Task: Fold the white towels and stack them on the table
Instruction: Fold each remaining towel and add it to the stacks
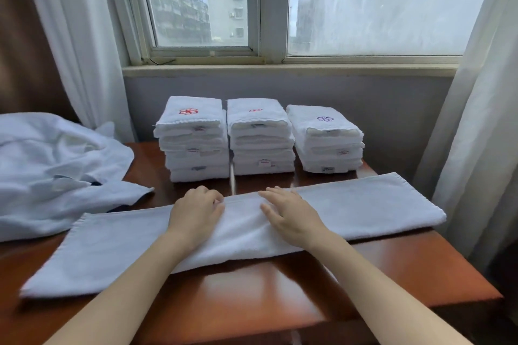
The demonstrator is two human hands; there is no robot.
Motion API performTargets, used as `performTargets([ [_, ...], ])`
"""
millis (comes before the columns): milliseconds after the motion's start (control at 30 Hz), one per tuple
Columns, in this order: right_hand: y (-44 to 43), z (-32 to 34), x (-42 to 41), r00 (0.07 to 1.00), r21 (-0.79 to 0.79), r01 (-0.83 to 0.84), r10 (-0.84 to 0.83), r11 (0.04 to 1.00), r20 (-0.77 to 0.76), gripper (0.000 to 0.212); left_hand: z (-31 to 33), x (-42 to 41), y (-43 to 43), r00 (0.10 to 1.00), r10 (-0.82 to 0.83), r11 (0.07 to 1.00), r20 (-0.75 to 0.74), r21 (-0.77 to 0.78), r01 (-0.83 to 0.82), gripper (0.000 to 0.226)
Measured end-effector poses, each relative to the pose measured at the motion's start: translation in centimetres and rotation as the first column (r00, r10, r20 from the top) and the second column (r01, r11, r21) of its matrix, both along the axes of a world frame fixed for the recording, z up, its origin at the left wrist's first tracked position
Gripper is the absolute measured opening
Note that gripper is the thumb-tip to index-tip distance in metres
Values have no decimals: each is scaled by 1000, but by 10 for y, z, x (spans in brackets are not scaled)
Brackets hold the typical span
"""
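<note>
The glossy surface (252, 297) could let the long white towel (364, 210) slide or skew at the next fold; it lies slantwise across, ends near the edges. The unfolded heap (56, 165) just beside its left end might snag. Three stacks (262, 143) stand close behind, where a nudge could topple them. The right hand (291, 213) lies flat, fingers released; the left hand (193, 213) has fingers curled at the far hem, grasp unclear

Both forearms extended forward; left hand (196, 211) fingers curled, grip unclear; right hand (291, 217) flat, palm down
</note>
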State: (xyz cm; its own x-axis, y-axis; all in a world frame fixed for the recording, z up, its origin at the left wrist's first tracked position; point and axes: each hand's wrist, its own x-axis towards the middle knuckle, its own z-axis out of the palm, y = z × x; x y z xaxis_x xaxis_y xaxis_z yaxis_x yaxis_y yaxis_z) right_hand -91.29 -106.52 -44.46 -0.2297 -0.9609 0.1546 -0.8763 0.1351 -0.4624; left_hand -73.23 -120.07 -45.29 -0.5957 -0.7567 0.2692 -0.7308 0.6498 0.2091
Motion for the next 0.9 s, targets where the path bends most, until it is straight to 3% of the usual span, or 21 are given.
performTargets([
  [267,-20,-7,24,997,5,37,-36,999,-69,51,0,5,-18,994,-25,999,-110,-23,22,17],
  [467,-25,-15,25,971,317,-3,80,948,-227,74,-5,10,-20,989,-52,998,-141,-41,47,14],
  [733,-27,-3,34,970,343,-18,100,939,-221,73,-9,63,-40,994,73,968,-83,-234,-90,37],
  [900,-51,3,91,950,249,-197,248,948,-192,63,-8,89,-44,989,144,954,-9,-264,-142,39],
])
